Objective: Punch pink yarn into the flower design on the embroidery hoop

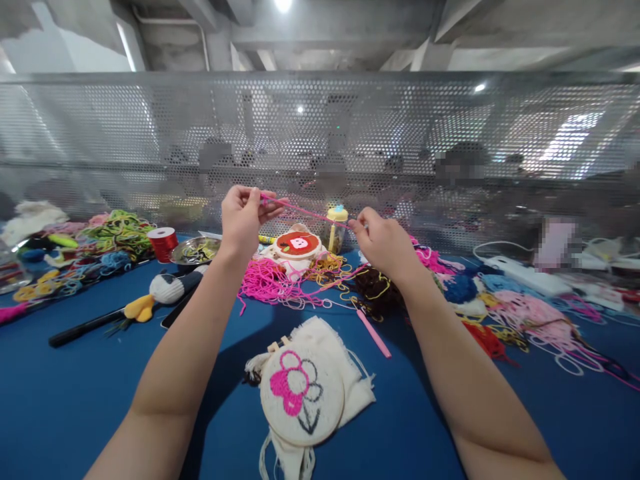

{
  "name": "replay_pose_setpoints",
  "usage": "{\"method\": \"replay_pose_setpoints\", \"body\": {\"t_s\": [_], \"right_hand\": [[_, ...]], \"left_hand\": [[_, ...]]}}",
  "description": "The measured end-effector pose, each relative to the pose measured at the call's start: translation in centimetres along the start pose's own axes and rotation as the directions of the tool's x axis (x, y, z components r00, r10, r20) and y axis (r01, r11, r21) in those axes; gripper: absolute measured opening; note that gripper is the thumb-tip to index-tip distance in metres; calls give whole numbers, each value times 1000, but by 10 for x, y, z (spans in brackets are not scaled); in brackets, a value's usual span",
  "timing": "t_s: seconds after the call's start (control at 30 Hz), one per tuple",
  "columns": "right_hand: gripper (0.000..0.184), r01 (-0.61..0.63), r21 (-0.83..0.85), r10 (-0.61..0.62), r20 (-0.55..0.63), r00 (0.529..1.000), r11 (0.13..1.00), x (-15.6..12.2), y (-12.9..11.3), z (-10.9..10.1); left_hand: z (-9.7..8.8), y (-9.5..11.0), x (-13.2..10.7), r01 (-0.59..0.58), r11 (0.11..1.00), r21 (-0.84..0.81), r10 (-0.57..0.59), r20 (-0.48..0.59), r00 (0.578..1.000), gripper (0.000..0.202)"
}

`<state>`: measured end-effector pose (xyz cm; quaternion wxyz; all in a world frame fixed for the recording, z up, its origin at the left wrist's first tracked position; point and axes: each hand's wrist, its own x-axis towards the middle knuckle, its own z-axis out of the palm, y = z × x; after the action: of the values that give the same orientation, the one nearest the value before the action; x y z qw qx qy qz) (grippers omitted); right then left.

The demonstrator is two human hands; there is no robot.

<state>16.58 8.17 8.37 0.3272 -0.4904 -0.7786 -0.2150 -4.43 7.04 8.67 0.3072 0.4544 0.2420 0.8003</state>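
A strand of pink yarn (310,213) runs taut between my two raised hands, above the table. My left hand (245,217) pinches one end between thumb and forefinger, its other fingers loosely extended. My right hand (377,240) is closed around the other end. Below them lies an embroidery hoop (327,421) with white cloth, bearing a flower outline partly filled with pink stitching. Beside it rests a pink punch needle (374,333), with a pale strand near its tip. A heap of bright pink yarn (263,281) spreads beneath my left hand.
A red embroidered hoop (299,245) and a yellow-lidded jar (337,230) stand behind. To the left are a red thread spool (163,244), a metal bowl (193,251) and a black-handled tool (86,327). Light pink yarn (533,317) lies right. A perforated metal screen (320,127) borders the blue table.
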Motion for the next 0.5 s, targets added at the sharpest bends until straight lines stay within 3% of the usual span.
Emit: {"method": "replay_pose_setpoints", "body": {"t_s": [0.1,0.27,0.5], "right_hand": [[30,50,-79,-46,52,998,996,0,1,0],[35,110,-64,-102,114,988,992,2,7,0],[31,167,-76,-175,-115,978,983,0,12,-4]], "left_hand": [[-1,0,1,1,1000,-1,-1,-14,1000,18],[-3,-1,3,-1,1000,-8,1,-20,1000,17],[-12,1,10,-19,1000,-24,18,-33,999,20]]}}
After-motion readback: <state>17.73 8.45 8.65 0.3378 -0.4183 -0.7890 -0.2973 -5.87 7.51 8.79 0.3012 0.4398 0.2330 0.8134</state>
